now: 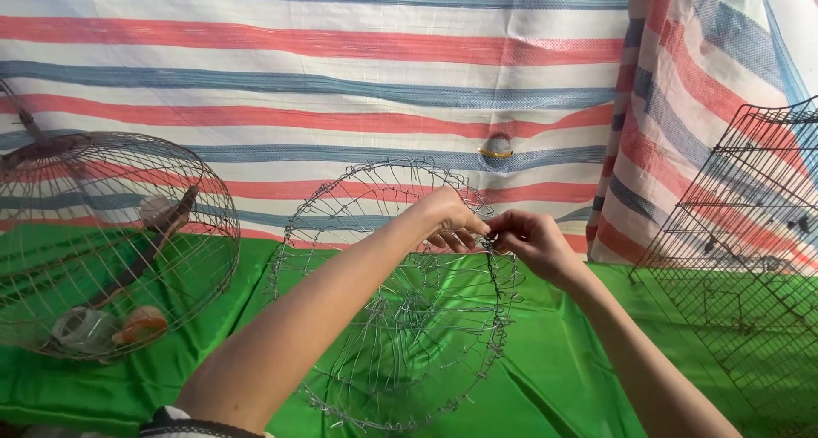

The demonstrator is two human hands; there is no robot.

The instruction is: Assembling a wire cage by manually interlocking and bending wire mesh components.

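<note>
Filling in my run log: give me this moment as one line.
left hand: pinching wire frame rim | right hand: same spot | beside: round cage, green cloth

- Both hands, L + R, touching at rim of wire frame, which stands on cloth.
- Far L of hands: round cage w/ cups inside.
- R of hands: box cage.
- Behind hands: tarp.

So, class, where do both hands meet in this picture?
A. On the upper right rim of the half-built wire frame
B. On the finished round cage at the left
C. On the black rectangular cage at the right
A: the left hand and right hand pinch wires together at the upper right rim of the unfinished wire frame, which stands on the green cloth.
</note>
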